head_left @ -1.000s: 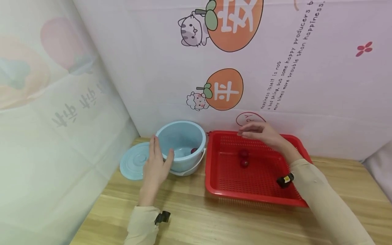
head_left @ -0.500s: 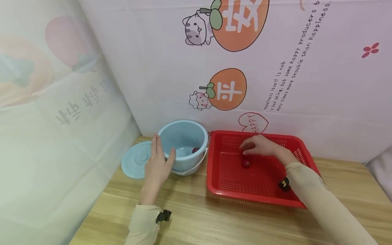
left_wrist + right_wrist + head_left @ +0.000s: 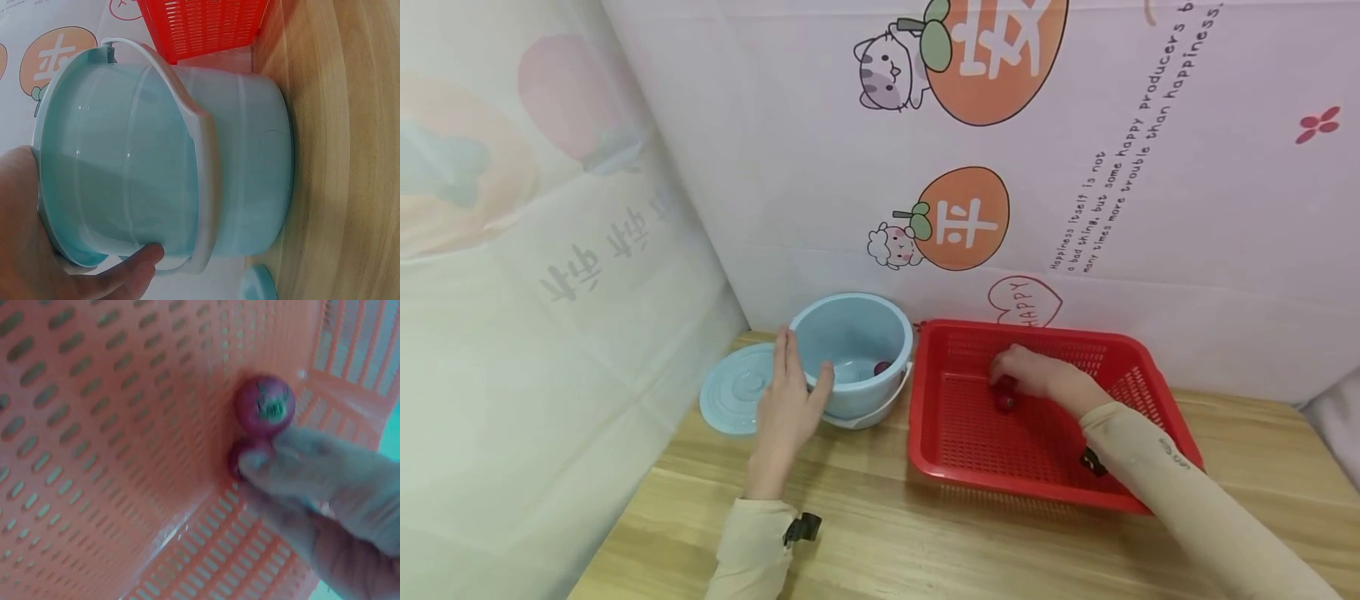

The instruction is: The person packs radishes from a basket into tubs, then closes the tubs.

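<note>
My left hand (image 3: 786, 412) rests against the left front of a light blue bucket (image 3: 859, 406), its fingers and thumb fairly straight at the rim. One dark red, plum-like fruit (image 3: 882, 367) lies inside the bucket. To the right stands a red perforated basket (image 3: 970, 442), and my right hand (image 3: 1037, 375) reaches down into it. In the right wrist view, its thumb and fingers pinch a small dark red fruit (image 3: 239, 459), which they partly cover. Touching that one is a second fruit (image 3: 265, 406) with a green mark.
A light blue lid (image 3: 737, 390) lies left of the bucket, partly behind my left hand. The bucket's white handle (image 3: 883, 408) hangs down its front right side. Behind everything rises a printed white cloth (image 3: 820, 208), and the wooden table (image 3: 880, 517) extends in front.
My right hand has come down from above the basket's back edge onto the farther fruit and grips it. The left hand stays at the bucket. The head view has shifted slightly.
</note>
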`<state>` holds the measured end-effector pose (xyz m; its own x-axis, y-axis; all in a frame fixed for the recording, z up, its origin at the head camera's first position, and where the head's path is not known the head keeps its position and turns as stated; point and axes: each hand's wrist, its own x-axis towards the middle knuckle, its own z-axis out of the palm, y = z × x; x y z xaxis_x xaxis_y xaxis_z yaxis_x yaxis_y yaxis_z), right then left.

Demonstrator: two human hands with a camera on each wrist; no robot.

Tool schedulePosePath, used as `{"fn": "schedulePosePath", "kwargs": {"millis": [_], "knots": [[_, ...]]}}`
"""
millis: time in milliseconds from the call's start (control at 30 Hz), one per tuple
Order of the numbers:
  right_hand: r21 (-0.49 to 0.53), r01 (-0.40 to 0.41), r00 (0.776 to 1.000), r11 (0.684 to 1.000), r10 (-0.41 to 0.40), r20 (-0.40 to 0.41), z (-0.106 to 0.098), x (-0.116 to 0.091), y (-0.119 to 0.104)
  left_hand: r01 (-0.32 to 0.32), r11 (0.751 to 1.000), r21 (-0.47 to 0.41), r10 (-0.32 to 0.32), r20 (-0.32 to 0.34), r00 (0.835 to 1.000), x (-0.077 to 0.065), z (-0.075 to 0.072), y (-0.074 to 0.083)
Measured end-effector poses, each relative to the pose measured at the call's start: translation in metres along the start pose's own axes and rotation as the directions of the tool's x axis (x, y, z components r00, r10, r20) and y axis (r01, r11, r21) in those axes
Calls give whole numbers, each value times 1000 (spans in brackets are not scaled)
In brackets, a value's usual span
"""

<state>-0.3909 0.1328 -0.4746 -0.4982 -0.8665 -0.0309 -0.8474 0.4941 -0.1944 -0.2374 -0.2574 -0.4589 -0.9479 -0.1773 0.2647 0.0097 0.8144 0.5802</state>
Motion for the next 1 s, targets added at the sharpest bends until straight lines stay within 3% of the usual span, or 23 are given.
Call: {"fn": "schedulePosePath", "kwargs": {"millis": [167,433,600,733,767,833,1000], "knots": [[-63,-163,985,985,166,44,-5,1,-16,2,1000,-11,-1,8,1000,-1,0,2],[-39,-254,967,966,255,26,-6,-3,-18,-13,1000,-3,13,-8,1000,0,1,2],[37,-253,967,967,253,13,-16,-3,-16,-13,1000,4,13,-13,1000,-1,3,-1],[237,-176,978,955,198,-70,-33,0,-14,-22,1000,-5,22,-28,999,-1,4,-1],[303,-156,977,940,193,-95,-37,0,-13,-25,1000,-7,25,-30,999,-1,4,-1],[456,-129,966,881,214,-142,-43,1,-13,-26,1000,-5,26,-31,999,-1,4,-1],[737,-103,909,668,364,-203,-52,-3,-14,-22,1000,-5,22,-25,999,-1,2,-1]]}}
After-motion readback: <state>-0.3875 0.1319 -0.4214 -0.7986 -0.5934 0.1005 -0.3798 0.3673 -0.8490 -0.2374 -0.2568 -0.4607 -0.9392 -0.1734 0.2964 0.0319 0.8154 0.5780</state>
